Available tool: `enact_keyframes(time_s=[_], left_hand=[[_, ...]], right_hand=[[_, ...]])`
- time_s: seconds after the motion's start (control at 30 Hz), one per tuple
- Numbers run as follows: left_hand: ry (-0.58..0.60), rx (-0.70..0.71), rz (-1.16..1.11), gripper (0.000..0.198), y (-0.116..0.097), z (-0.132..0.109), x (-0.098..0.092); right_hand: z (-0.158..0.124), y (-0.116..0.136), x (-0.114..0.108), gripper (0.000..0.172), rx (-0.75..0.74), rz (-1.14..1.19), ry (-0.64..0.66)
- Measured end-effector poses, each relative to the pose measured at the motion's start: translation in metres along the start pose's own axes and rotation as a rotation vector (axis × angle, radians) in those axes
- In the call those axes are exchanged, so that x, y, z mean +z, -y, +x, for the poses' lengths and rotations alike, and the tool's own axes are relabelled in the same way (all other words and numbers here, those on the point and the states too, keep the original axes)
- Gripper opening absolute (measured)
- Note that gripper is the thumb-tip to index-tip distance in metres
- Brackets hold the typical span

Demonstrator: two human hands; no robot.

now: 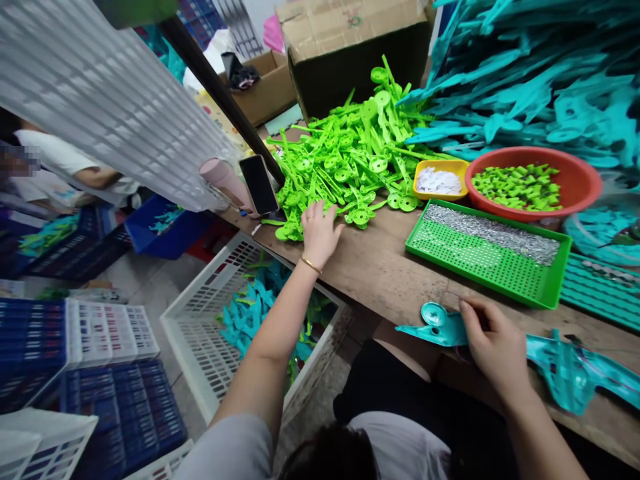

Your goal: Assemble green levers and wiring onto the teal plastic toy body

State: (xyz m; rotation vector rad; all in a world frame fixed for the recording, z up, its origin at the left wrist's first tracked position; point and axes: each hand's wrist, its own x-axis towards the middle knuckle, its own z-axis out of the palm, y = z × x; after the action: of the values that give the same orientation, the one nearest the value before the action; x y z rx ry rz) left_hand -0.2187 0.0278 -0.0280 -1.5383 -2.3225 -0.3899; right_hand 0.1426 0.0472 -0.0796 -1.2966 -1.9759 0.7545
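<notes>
My left hand (321, 235) reaches out with its fingers apart, touching the near edge of a heap of bright green plastic parts (345, 160). Each of these parts has a round disc and a long thin arm. My right hand (493, 340) is closed, thumb against fingers, over a long teal plastic shell (445, 328) at the table's front edge. This shell has a round cup at its left end, and my hand covers its middle. To the right lies more teal shell (570, 373), with thin wires along it.
A green perforated tray (480, 267) holds small metal pieces. Behind it stand a yellow dish (420, 190) and a red basin (530, 213) of green bits. Teal parts (550, 107) are piled back right. A phone (259, 185) leans near a black pole. Below is a white crate (200, 353).
</notes>
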Motion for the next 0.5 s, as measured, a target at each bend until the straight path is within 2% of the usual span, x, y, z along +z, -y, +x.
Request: enact_keyframes(time_s=[0.1, 0.17, 0.33, 0.5], left_hand=[[-0.037, -0.268, 0.076, 0.055, 0.025, -0.021, -0.002], [-0.063, -0.352, 0.09, 0.062, 0.039, -0.028, 0.002], [-0.057, -0.305, 0.04, 0.058, 0.048, -0.021, 0.014], [-0.044, -0.26, -0.016, 0.035, 0.046, -0.003, 0.006]], right_hand=[[-0.001, 0.0, 0.001, 0.031, -0.045, -0.036, 0.001], [-0.001, 0.0, 0.002, 0.031, -0.061, -0.047, 0.002], [-0.002, -0.001, 0.003, 0.031, -0.073, -0.061, -0.012], [-0.002, -0.001, 0.003, 0.029, -0.088, -0.059, 0.0]])
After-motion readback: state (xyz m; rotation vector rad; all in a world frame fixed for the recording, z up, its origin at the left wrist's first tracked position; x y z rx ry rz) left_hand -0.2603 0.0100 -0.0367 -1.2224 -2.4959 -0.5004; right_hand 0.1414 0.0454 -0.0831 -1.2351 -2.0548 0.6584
